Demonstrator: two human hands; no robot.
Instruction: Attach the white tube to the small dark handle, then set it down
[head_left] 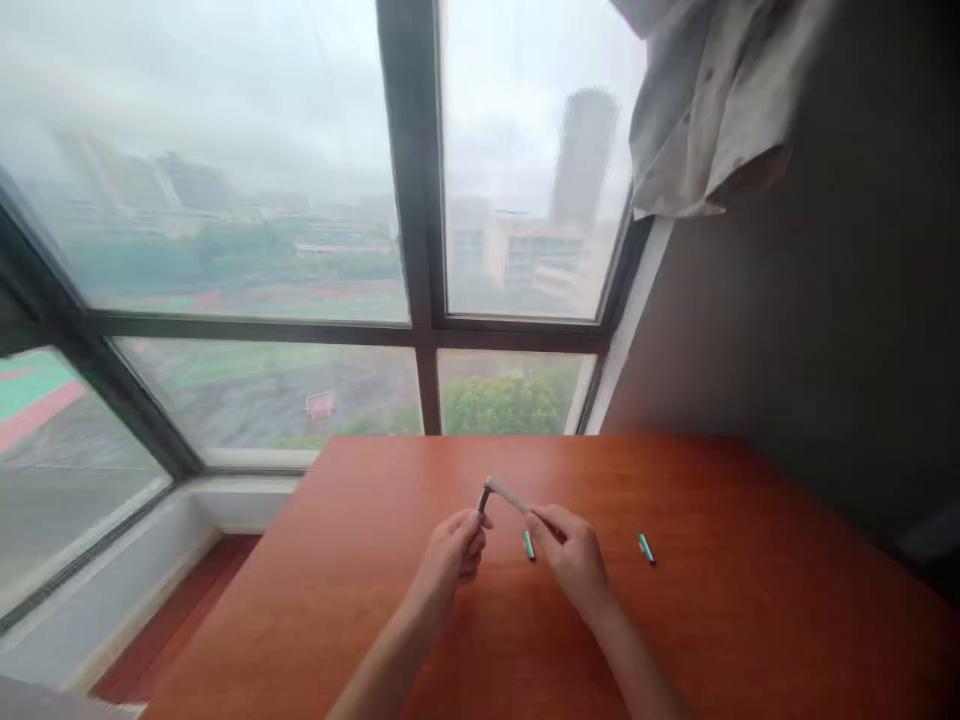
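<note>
Both my hands are raised a little above a red-brown wooden table [750, 620]. My left hand [454, 553] is closed, pinching a small dark piece [484, 497] at its fingertips. My right hand [574, 556] is closed on a thin pale stick-like object [510, 495], whose far end meets the dark piece. A short green cylinder [529, 544] lies on the table between my hands, just left of my right hand. A second green cylinder [646, 548] lies further right on the table.
A large window with dark frames [409, 200] stands behind the table, showing a hazy city. A pale cloth [705, 120] hangs at the upper right against a dark wall [825, 330]. A white sill [120, 590] and red floor strip lie to the left.
</note>
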